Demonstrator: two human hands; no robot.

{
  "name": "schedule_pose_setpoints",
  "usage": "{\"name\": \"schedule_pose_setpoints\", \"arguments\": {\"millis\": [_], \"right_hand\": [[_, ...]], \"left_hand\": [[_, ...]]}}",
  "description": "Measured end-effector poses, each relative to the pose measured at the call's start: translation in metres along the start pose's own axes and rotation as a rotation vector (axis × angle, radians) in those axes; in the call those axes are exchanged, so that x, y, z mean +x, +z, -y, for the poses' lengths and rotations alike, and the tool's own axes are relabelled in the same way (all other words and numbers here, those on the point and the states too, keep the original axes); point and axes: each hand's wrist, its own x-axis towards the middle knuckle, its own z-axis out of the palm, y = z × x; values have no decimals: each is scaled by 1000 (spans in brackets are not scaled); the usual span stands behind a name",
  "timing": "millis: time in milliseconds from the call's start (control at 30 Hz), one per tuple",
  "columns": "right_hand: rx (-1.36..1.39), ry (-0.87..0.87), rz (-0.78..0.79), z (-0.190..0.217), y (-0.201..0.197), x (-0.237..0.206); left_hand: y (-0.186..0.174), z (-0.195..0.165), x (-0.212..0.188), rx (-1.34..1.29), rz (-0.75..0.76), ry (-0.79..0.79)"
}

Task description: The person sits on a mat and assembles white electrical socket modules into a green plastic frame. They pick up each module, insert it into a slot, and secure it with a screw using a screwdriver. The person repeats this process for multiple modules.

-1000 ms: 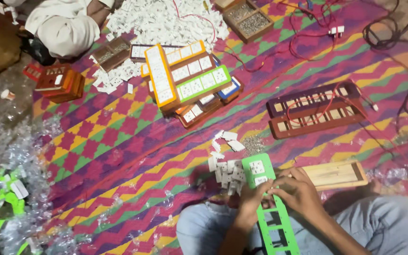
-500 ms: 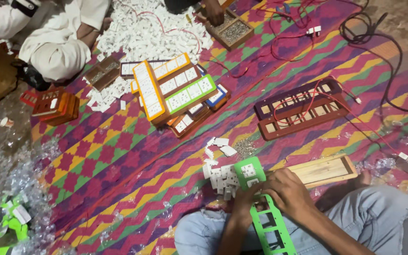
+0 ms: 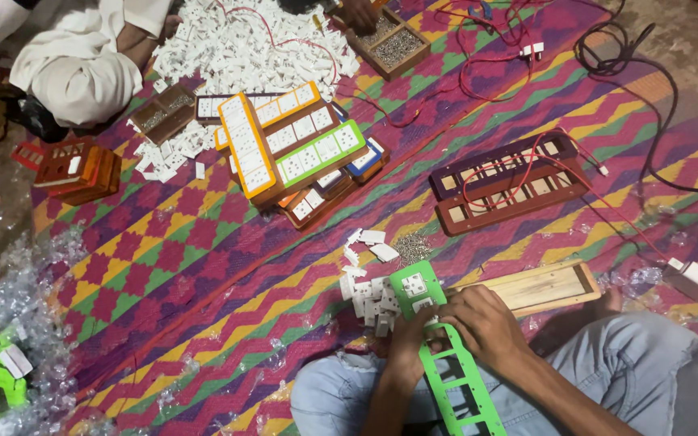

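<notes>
A zigzag-patterned woven mat in purple, yellow and green covers the floor, with bare ground at its left and upper-right edges. On it lie a stack of finished switch panels, a dark brown frame strung with red wire, and a heap of white sockets. The green panel frame rests over the person's lap, its long axis running from near the knees up toward the mat, one end holding two sockets. The left hand pinches its edge; the right hand closes over its middle.

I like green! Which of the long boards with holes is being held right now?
The green board on the lap; both hands grip it. The brown boards lie untouched on the mat.
</notes>
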Motion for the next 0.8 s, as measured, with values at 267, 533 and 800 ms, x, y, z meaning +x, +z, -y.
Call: {"name": "schedule_pose_setpoints", "arguments": {"millis": [267, 533, 800], "right_hand": [[7, -22, -21, 1, 0, 3], [37, 17, -35, 1, 4, 0], [595, 517, -46, -27, 11, -10]], "left_hand": [[-7, 7, 8, -59, 23, 9], [1, -2, -1, 17, -62, 23], [4, -5, 0, 114, -124, 42]]}}
